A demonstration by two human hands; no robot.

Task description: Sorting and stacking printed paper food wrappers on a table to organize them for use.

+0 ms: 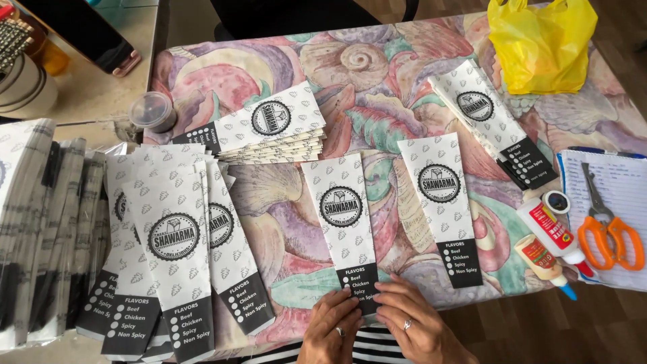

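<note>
We see matt printed paper in the sleeve (345,222) under our bare hands, left (330,330) and right (412,323), each wearing a shiny metal ring. The table (377,81) wears a smooth, faintly glossy patterned cloth. The yellow bag (542,44) is thin, crinkled, glossy plastic. The glue bottles (552,236) look like smooth plastic, and the scissors (606,222) have orange plastic handles and dull metal blades.

Below the printed paper sleeve (345,229), both wrists ran off the bottom edge, and the left hand (330,327) and right hand (414,323) covered the sleeve's lowest black corner. Far left of that sleeve, the bundled stack (40,222) was cut by the left edge. Far right of it, the notebook (623,182) ran off the right edge under the orange scissors (610,232).
</note>
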